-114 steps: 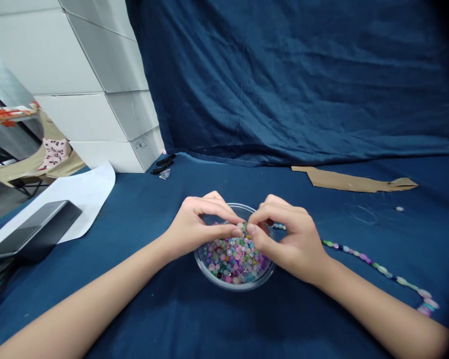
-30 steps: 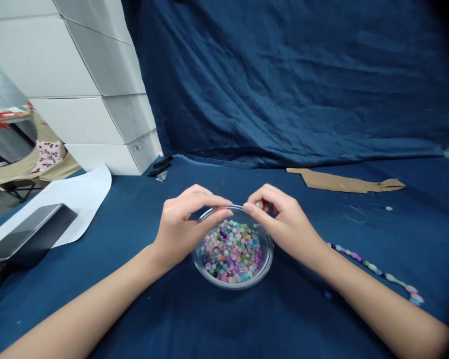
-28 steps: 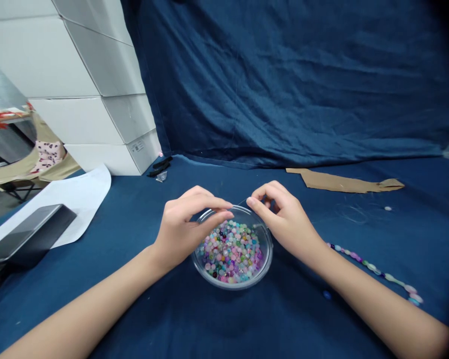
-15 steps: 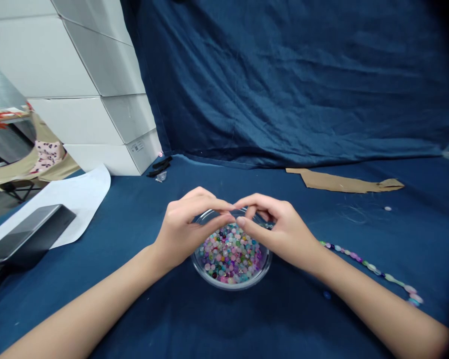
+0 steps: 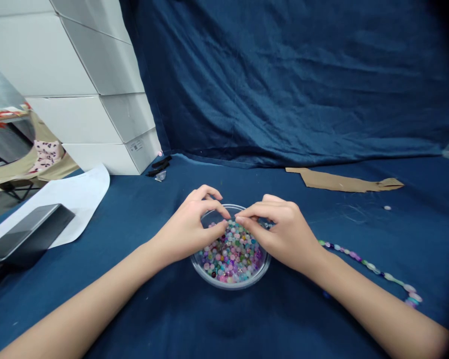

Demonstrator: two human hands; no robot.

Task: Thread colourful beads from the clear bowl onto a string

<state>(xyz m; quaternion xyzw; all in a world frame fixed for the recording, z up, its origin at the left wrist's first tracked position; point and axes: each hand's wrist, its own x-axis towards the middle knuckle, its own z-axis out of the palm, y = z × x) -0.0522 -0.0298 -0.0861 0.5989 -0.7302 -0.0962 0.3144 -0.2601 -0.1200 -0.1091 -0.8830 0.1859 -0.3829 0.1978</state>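
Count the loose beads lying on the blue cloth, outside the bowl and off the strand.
2. A pale bead lies on the blue cloth beyond the strand; a dark blue bead sits against the right forearm. Others may be hidden under the arms.

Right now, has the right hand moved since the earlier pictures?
Yes, the right hand moved down, past the rim of the glass bowl, over the beads.

Left hand, right hand, meeting over a clear bowl of mixed beads — beaded strand beside
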